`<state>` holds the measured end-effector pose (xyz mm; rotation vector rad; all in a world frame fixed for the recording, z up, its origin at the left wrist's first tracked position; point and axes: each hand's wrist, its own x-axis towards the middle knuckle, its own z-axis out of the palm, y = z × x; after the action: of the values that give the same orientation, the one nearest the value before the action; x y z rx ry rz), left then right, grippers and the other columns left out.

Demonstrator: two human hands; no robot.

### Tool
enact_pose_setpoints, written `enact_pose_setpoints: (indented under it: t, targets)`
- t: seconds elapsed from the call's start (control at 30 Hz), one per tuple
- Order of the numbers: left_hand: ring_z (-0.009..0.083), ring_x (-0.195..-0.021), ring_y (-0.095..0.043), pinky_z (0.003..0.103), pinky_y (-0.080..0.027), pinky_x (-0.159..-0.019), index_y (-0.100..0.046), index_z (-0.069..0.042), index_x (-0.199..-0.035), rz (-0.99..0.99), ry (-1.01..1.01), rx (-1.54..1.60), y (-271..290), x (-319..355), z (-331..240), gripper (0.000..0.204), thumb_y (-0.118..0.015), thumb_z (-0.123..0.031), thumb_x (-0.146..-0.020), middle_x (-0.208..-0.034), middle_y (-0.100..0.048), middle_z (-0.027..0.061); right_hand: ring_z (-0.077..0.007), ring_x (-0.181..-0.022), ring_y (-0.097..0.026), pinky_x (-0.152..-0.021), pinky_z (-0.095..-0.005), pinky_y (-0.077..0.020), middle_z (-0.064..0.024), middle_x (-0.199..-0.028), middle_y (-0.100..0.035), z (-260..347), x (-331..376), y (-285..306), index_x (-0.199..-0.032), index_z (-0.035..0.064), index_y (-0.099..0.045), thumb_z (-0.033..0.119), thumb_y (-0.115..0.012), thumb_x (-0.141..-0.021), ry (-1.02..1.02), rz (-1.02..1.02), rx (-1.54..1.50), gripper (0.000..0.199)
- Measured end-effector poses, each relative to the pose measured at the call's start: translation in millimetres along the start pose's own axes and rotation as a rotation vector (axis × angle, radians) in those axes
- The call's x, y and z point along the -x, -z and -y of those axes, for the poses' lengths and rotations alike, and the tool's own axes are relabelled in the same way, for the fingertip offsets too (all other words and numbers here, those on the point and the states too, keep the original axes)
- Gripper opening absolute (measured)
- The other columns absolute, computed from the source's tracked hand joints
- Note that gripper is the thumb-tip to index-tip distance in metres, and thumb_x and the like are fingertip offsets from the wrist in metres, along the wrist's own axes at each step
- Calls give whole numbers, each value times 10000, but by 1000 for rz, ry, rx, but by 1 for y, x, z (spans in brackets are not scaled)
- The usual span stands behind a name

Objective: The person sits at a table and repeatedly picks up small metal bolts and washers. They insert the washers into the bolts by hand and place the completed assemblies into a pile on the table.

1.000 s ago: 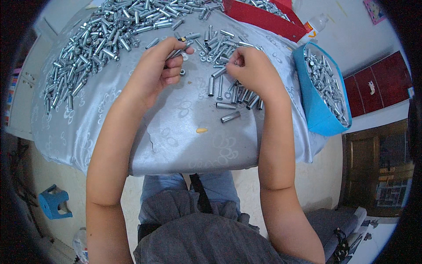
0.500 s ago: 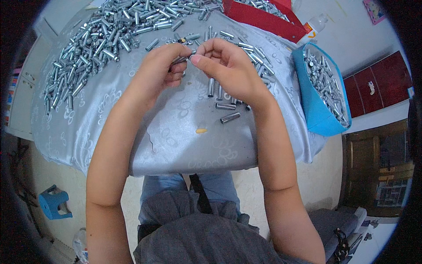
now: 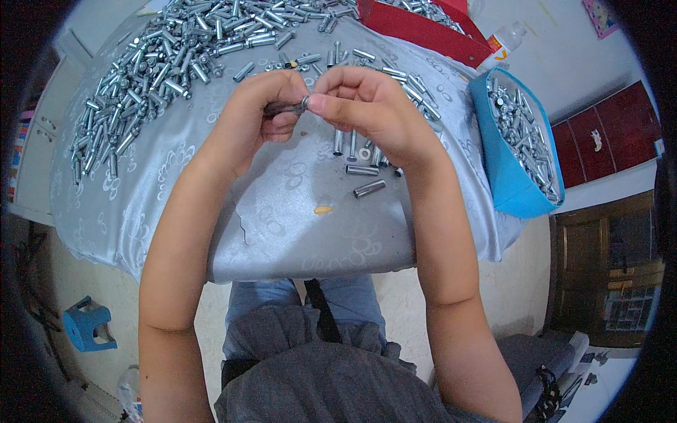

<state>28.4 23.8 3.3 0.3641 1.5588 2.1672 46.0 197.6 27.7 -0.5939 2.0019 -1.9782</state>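
Over the table, my left hand [image 3: 259,116] is closed around a metal expansion bolt [image 3: 282,108], whose end points right. At that end, my right hand [image 3: 381,113] pinches a small metal ring [image 3: 305,103] between thumb and forefinger; whether it is a nut or a washer I cannot tell. My fingers hide most of both pieces. Beneath and beside my right hand lie loose metal sleeves [image 3: 369,188], a washer [image 3: 364,153] and several bolts. To the left and beyond spreads a big pile of silvery expansion bolts [image 3: 169,67].
A blue fabric bin [image 3: 515,194] filled with bolts stands at the right table edge. Behind it are a white bottle [image 3: 506,42] and a red box [image 3: 423,34] holding more metal pieces. A small yellow bit [image 3: 323,209] lies on the silvery tablecloth [image 3: 282,247]. A blue stool [image 3: 88,326] is on the floor.
My right hand has turned and shifted slightly down, its thumb now pressed at the bolt's end, where the ring shows. My left hand has barely moved.
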Motion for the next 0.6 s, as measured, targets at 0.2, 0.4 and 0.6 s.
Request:
enact_pose_setpoints:
  t: [0.2, 0.4, 0.6]
  targets:
    - [55, -454, -244, 210, -207, -433, -484, -90, -755, -39, 10, 27, -1, 0, -1, 158, -463, -247, -751, -540, -294, -63, -58, -700, -532, -622, -190, -421, -15, -787, -600, -10, -6, 0, -820, 7, -591, 136, -654, -751, 188, -124, 79, 159]
    - [49, -461, -241, 204, -198, -444, -505, -93, -758, -179, -60, -143, -6, 1, -2, 200, -477, -291, -769, -542, -299, -64, -150, -618, -521, -598, -263, -435, -69, -746, -573, -16, -8, -5, -829, 27, -600, 140, -650, -713, 592, -274, 753, 170]
    - [47, -449, -234, 218, -192, -427, -515, -101, -750, -178, -80, -176, -5, -2, -1, 265, -511, -362, -803, -537, -287, -72, -150, -628, -510, -579, -269, -428, -75, -748, -556, -20, -10, -8, -807, 30, -587, 135, -654, -700, 562, -378, 628, 164]
